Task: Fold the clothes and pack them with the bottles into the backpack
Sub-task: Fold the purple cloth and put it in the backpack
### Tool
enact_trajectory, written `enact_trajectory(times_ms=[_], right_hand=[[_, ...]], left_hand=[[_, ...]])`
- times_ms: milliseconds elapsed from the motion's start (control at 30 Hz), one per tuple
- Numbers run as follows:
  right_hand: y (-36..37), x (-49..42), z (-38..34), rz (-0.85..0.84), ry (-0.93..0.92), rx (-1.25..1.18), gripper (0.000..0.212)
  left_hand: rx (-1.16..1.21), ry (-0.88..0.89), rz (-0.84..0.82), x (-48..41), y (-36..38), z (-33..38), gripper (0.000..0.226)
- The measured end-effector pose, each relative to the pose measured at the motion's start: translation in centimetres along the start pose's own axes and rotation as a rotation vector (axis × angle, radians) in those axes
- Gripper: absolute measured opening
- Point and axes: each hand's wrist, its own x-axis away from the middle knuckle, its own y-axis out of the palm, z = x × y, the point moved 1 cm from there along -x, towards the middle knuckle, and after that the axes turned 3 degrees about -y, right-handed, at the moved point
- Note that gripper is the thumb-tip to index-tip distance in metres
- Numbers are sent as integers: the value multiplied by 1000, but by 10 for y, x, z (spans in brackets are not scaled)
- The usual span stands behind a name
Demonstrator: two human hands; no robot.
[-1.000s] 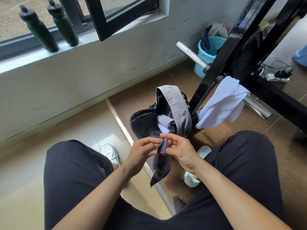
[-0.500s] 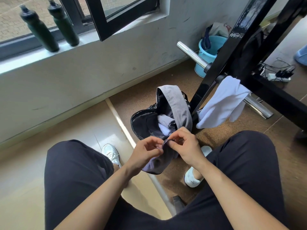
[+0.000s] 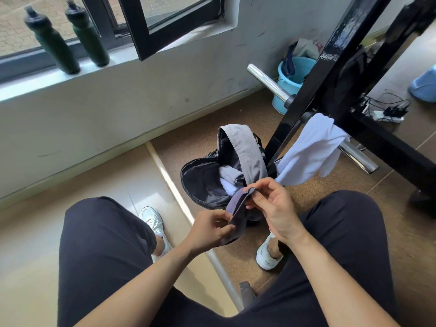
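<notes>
Lower frame: the person's two thighs in dark trousers, forearms reaching forward between them. White shoes stand on the floor below.

Centre frame: the left-hand grip pinches the lower edge of a small dark cloth. The right-hand grip pinches the cloth's upper end between thumb and fingers. The cloth is held in the air, slack between the two grips, just in front of the backpack.

The backpack stands on the floor at frame centre, mouth open, grey flap thrown back. Light-coloured folded clothes lie inside.

Right of the backpack, a white garment hangs from a black metal frame, near the right-hand grip.

Upper right: a blue bucket against the wall, partly behind the frame.

Upper left: two dark green bottles stand side by side on the window sill, well apart from the backpack.
</notes>
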Motion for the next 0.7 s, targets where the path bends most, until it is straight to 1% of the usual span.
enact_trajectory(times_ms=[100, 200, 233, 333, 433, 500, 600, 633, 700], right_hand=[[-8, -1, -5, 40, -16, 1, 41], [-13, -2, -6, 99, -35, -33, 44], [-13, -2, -7, 118, -42, -39, 40], [-14, -4, -11, 182, -52, -94, 13], [-19, -6, -16, 239, -57, -210, 9], [-24, -9, -21, 284, -72, -269, 11], [-36, -14, -24, 363, -101, -271, 30], [-40, -16, -24, 389, -105, -257, 29], [-49, -19, -20, 426, -88, -169, 20]], left_hand=[[-62, 35, 73, -3, -1, 1, 19], [-130, 74, 131, -4, -4, 1, 14], [-159, 74, 148, -4, -4, 0, 11], [-306, 61, 160, -3, -7, -2, 14], [-462, 46, 120, -1, -8, -5, 18], [-499, 23, 137, -1, -10, -7, 19], [-493, 8, 243, -2, -21, -8, 16], [-484, 14, 289, -3, -26, -8, 14], [-475, 25, 383, -4, -40, -7, 11]])
